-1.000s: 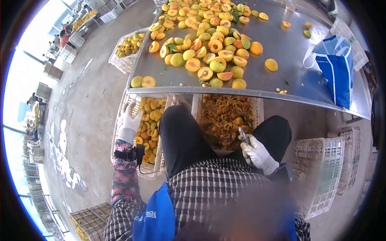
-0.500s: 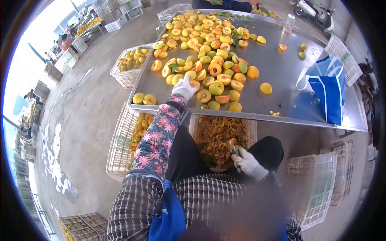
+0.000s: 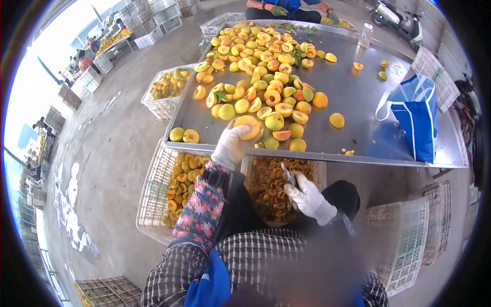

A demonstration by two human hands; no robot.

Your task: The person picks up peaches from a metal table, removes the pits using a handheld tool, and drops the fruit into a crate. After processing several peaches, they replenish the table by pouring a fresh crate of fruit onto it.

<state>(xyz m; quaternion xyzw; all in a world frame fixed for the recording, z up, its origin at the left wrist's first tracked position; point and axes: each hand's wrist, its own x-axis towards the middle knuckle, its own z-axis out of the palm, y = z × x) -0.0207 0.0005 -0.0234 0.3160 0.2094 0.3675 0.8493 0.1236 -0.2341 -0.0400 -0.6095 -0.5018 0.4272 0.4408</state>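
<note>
Lower body blurred; person [image 3: 286, 9] at table's far end cut off by top edge.

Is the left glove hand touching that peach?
Touching. The head view shows the left hand wrapped around a peach half at the metal table's near edge.

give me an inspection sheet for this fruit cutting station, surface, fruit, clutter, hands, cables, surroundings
Surface: metal table, wet-looking, heaped with fruit.
Job's things: peach half in the left hand; knife in the right hand; crate of halves; crate of pits.
Clutter: blue bag, plastic bottle.
Hands: both gloved, both gripping.
Cables: nothing seen.
Surroundings: empty crates, concrete floor, another person at the far end.
</note>
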